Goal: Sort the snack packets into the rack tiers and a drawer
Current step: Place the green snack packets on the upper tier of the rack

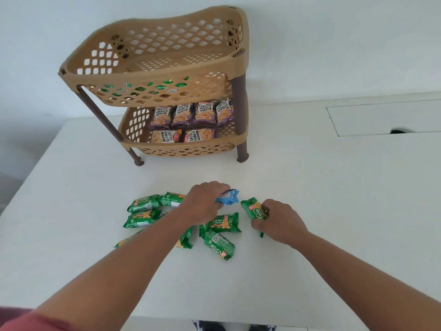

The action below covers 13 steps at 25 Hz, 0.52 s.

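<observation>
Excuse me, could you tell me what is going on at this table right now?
A person is sorting snack packets into a tan plastic two-tier rack. The left hand grips a light blue packet, and the right hand grips a green biscuit packet. More green biscuit packets lie loose on the white table. Salted peanut packets fill the lower tier, and some green packets show through the top tier's lattice.
</observation>
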Tool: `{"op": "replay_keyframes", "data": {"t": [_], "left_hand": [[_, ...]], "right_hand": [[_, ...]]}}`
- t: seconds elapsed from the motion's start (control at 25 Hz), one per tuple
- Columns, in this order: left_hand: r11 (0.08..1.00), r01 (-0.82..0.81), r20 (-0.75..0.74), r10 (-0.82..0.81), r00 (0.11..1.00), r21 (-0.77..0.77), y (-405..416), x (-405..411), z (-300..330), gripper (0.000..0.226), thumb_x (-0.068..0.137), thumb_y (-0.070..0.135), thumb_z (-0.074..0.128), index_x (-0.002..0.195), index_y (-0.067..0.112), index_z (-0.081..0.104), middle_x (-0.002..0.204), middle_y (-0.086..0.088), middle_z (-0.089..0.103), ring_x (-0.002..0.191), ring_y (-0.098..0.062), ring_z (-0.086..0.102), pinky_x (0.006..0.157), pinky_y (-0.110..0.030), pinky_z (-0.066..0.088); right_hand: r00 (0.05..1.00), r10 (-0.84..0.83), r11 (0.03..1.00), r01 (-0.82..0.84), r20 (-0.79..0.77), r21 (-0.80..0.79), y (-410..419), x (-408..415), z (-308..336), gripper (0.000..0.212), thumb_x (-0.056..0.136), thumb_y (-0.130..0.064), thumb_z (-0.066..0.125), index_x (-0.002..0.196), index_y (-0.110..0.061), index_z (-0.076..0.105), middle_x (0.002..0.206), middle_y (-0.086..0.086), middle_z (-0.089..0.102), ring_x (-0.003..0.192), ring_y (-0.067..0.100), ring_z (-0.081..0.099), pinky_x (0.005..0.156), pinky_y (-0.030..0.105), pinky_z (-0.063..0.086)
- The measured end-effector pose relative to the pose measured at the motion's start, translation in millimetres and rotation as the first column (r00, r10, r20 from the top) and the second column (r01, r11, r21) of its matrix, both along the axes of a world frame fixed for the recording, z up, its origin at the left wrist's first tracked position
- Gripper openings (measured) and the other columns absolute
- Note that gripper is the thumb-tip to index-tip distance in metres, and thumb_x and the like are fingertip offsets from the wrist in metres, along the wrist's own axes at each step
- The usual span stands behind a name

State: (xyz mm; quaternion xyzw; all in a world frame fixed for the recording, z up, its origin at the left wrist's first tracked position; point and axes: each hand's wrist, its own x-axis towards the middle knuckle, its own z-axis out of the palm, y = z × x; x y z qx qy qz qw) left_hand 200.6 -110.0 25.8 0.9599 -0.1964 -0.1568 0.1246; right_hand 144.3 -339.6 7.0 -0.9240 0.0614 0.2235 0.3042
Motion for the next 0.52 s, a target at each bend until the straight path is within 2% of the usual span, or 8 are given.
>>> {"op": "replay_keyframes", "data": {"t": [0.12, 0.24, 0.32, 0.4, 0.48, 0.52], "left_hand": [[0.998, 0.012, 0.134, -0.004, 0.991, -0.056, 11.8, 3.7, 56.3, 0.038, 0.092, 0.028, 0.063, 0.129, 0.03, 0.056, 0.117, 0.005, 0.065, 0.102, -0.02, 0.06, 0.091, -0.044, 0.048], [0.989, 0.029, 0.272, 0.011, 0.962, -0.145, 32.6, 8.3, 134.5, 0.051, 0.087, 0.037, 0.069, 0.136, 0.036, 0.055, 0.121, 0.014, 0.064, 0.105, -0.009, 0.059, 0.092, -0.035, 0.048], [0.975, 0.019, 0.33, 0.057, 0.942, -0.221, 48.9, 14.0, 189.5, 0.056, 0.083, 0.043, 0.072, 0.137, 0.037, 0.056, 0.124, 0.017, 0.063, 0.107, -0.005, 0.06, 0.091, -0.031, 0.051], [0.947, -0.009, 0.357, 0.13, 0.925, -0.32, 64.8, 25.3, 234.4, 0.056, 0.081, 0.047, 0.071, 0.134, 0.047, 0.053, 0.117, 0.026, 0.064, 0.102, 0.002, 0.062, 0.081, -0.023, 0.054], [0.935, -0.034, 0.407, 0.187, 0.894, -0.354, 80.3, 44.1, 264.9, 0.053, 0.083, 0.049, 0.07, 0.133, 0.05, 0.051, 0.113, 0.03, 0.062, 0.101, 0.007, 0.06, 0.075, -0.016, 0.048], [0.935, -0.037, 0.427, 0.197, 0.883, -0.353, 88.1, 56.1, 274.4, 0.05, 0.086, 0.047, 0.07, 0.134, 0.047, 0.053, 0.113, 0.028, 0.062, 0.101, 0.006, 0.059, 0.076, -0.018, 0.047]], "right_hand": [[0.996, 0.035, 0.998, -0.039, 0.085, 0.046, -3.2, 24.4, 50.0, 0.029, 0.069, -0.05, 0.064, 0.085, -0.026, 0.056, 0.079, -0.007, 0.064, 0.065, 0.014, 0.06, 0.055, 0.032, 0.044], [0.967, 0.098, 0.985, -0.128, 0.236, 0.117, 0.1, 50.7, 128.6, 0.035, 0.063, -0.057, 0.06, 0.087, -0.032, 0.061, 0.081, -0.009, 0.069, 0.06, 0.01, 0.062, 0.057, 0.036, 0.052], [0.924, 0.132, 0.97, -0.195, 0.36, 0.146, 5.7, 65.6, 184.5, 0.04, 0.062, -0.061, 0.059, 0.091, -0.034, 0.065, 0.082, -0.011, 0.072, 0.058, 0.007, 0.064, 0.057, 0.037, 0.055], [0.869, 0.14, 0.957, -0.241, 0.476, 0.159, 13.9, 80.0, 232.6, 0.041, 0.063, -0.061, 0.059, 0.093, -0.036, 0.066, 0.079, -0.013, 0.073, 0.056, 0.005, 0.065, 0.053, 0.033, 0.053], [0.799, 0.136, 0.953, -0.267, 0.585, 0.142, 24.0, 98.1, 270.4, 0.04, 0.064, -0.06, 0.059, 0.095, -0.037, 0.068, 0.08, -0.016, 0.072, 0.057, 0.004, 0.065, 0.052, 0.033, 0.053], [0.77, 0.141, 0.954, -0.273, 0.623, 0.122, 29.3, 109.1, 285.0, 0.04, 0.065, -0.06, 0.059, 0.096, -0.037, 0.068, 0.081, -0.015, 0.072, 0.059, 0.005, 0.065, 0.054, 0.036, 0.054]]}}
